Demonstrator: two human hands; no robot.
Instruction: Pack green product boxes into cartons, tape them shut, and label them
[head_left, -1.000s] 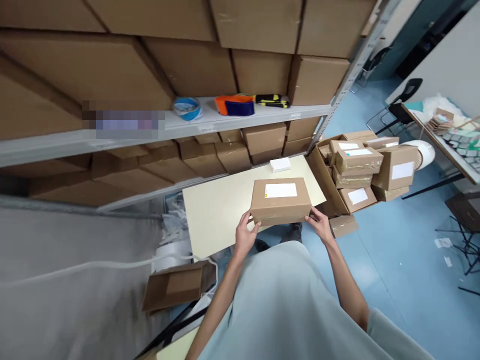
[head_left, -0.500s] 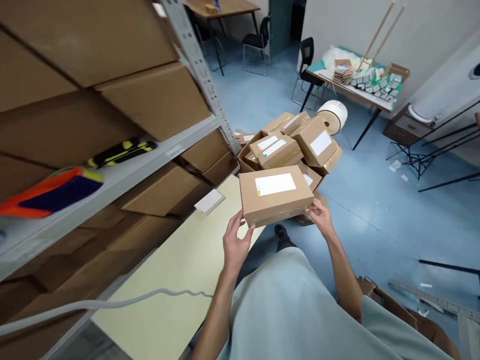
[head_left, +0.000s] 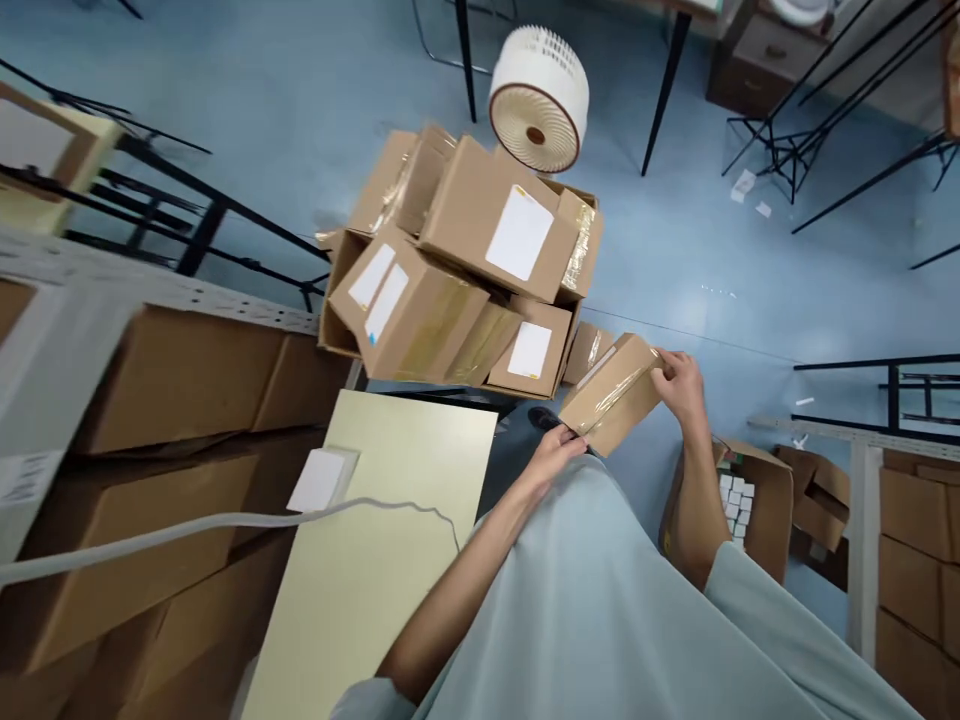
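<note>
A taped cardboard box (head_left: 619, 395) is held between my two hands in front of my body, tilted so that a side with shiny clear tape faces me. My left hand (head_left: 553, 455) grips its lower left corner, and my right hand (head_left: 681, 385) has hold of the upper right end. Part of a white label shows on the face turned away. Just beyond lies a large open carton (head_left: 330, 345) heaped with taped boxes, among them a big box (head_left: 469, 215) with a white label and a tilted box (head_left: 442, 300) with two labels.
At left, a pale yellow table (head_left: 390, 540) carries a small white pad (head_left: 319, 480) and a grey cable (head_left: 225, 520). Boxes fill the shelf (head_left: 165, 310) beside it. A white fan (head_left: 540, 95) stands behind the carton. An open box (head_left: 769, 500) of small white packs sits at right.
The view has swung right and downward. The held box has moved right, away from the table, and tipped from label side up to taped side facing me. Both hands still hold it.
</note>
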